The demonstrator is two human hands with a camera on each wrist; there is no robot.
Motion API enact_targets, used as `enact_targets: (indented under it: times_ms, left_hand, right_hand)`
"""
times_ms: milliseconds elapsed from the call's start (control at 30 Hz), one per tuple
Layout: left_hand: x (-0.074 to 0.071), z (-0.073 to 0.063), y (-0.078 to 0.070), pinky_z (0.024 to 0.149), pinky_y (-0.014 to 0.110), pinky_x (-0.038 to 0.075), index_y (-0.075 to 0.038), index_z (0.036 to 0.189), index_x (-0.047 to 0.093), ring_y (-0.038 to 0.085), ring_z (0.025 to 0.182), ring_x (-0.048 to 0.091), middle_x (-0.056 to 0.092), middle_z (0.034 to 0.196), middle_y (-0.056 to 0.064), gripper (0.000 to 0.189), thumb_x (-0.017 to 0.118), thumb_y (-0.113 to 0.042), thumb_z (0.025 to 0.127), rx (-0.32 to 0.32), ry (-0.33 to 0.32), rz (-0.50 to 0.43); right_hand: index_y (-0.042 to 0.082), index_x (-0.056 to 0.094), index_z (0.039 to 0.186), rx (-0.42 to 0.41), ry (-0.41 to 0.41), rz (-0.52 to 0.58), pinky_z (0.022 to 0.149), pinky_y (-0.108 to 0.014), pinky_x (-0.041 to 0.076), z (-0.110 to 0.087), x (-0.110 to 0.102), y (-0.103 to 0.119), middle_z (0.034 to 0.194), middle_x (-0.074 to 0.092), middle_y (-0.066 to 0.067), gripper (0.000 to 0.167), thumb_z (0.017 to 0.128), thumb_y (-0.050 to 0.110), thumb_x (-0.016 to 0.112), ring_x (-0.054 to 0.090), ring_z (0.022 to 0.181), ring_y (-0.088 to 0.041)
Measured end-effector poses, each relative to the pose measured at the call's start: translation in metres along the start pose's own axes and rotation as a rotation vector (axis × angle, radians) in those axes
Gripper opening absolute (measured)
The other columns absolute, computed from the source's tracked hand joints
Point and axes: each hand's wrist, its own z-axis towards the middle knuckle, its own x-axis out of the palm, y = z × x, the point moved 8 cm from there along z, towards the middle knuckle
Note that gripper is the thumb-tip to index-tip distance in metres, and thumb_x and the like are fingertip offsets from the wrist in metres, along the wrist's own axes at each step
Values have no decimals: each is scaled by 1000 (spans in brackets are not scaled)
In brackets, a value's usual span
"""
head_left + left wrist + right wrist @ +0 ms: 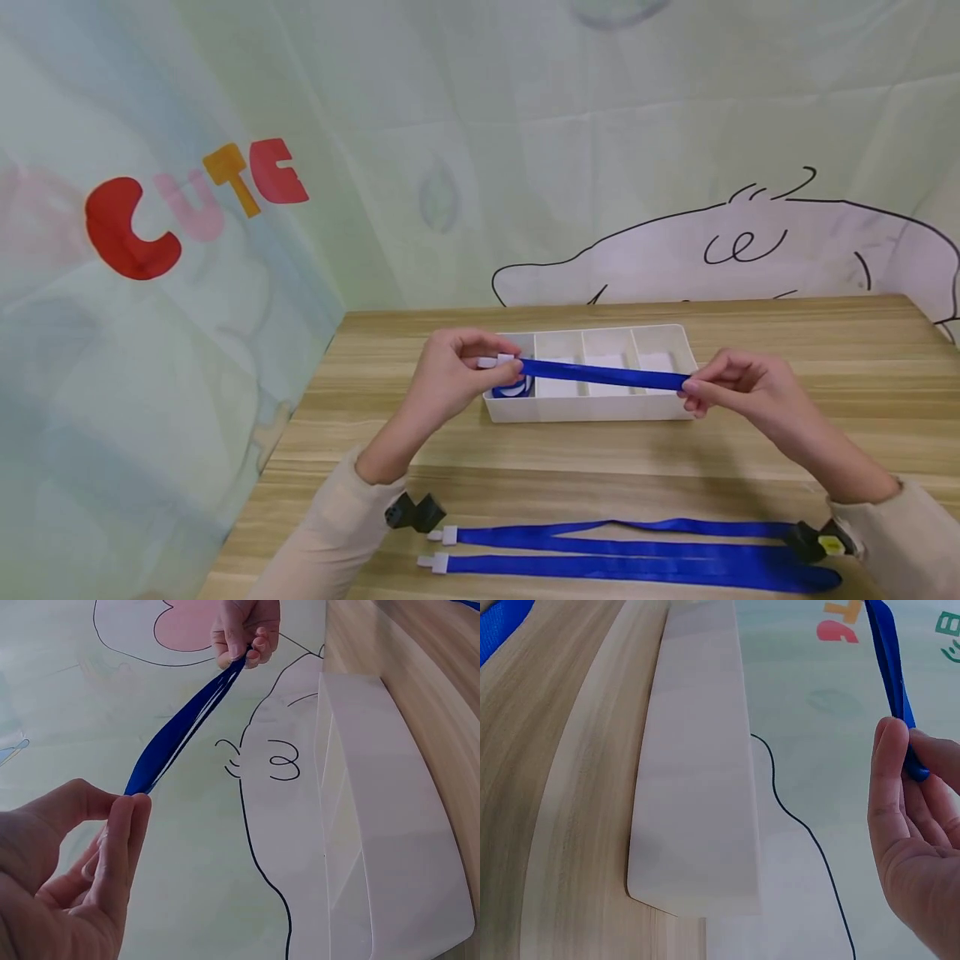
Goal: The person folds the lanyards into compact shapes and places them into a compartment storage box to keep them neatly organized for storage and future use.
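Observation:
A folded blue lanyard [600, 374] is stretched between the two hands, over the white divided tray [592, 409]. My left hand [454, 367] pinches its end by the white plastic clip [504, 360]. At the other end, my right hand [738, 390] pinches the blue band between thumb and fingers. In the left wrist view the lanyard [176, 739] shows as several layers lying together. The right wrist view has a short loop of blue band [916, 769] poking out past the fingertips. Inside the tray's leftmost compartment sits a coiled blue lanyard [513, 388], partly hidden by the left hand.
Two more blue lanyards [600, 567] with white clips [440, 562] lie lengthwise along the near side of the wooden table [375, 392]. The tray's other compartments show white bottoms. A printed cloth [450, 150] hangs behind the table and on its left.

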Motion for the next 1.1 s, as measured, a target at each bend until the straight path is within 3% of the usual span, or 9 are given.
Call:
enact_targets:
  times_ms: [233, 367, 567, 833, 967, 1100]
  left_hand:
    - [-2, -2, 0, 72, 31, 59, -8, 94, 78, 18, 88, 71, 74, 96, 1, 13, 82, -12, 83, 16, -9, 62]
    - [-1, -3, 1, 69, 31, 59, -5, 95, 77, 20, 80, 73, 75, 96, 5, 13, 81, -10, 83, 23, 9, 52]
    - [0, -2, 2, 72, 30, 59, -5, 95, 77, 19, 84, 72, 74, 97, 5, 13, 81, -10, 84, 20, 22, 66]
    - [0, 0, 4, 72, 31, 59, -5, 93, 77, 21, 86, 71, 74, 96, 5, 10, 80, -7, 83, 19, 50, 67]
    - [1, -1, 6, 70, 31, 59, -4, 93, 77, 21, 81, 72, 73, 97, 6, 9, 79, -6, 84, 12, 64, 53]
    - [1, -1, 8, 70, 31, 59, -5, 93, 77, 21, 81, 72, 74, 97, 4, 9, 79, -7, 84, 2, 61, 57]
  right_hand:
    - [-6, 64, 95, -71, 64, -18, 65, -30, 59, -1, 2, 6, 84, 73, -16, 3, 93, -8, 63, 69, 70, -23]
    - [-1, 64, 96, -138, 82, -86, 64, -29, 58, -1, 3, 12, 83, 72, -12, 9, 93, -10, 62, 68, 69, -22]
    - [1, 62, 97, -216, 121, -94, 60, -28, 56, -1, 4, 17, 82, 72, -13, 17, 91, -15, 61, 67, 69, -21]
    - [-7, 63, 106, -157, 172, -119, 61, -31, 58, 1, 3, 13, 86, 74, -16, 15, 93, -12, 60, 71, 71, -22]
    - [0, 69, 102, -141, 200, -181, 60, -30, 57, 2, 8, 12, 84, 73, -13, 13, 93, -8, 64, 68, 68, -21]
    - [4, 71, 100, -103, 167, -230, 58, -27, 55, 3, 9, 11, 80, 72, -8, 11, 92, -4, 67, 64, 66, -18]
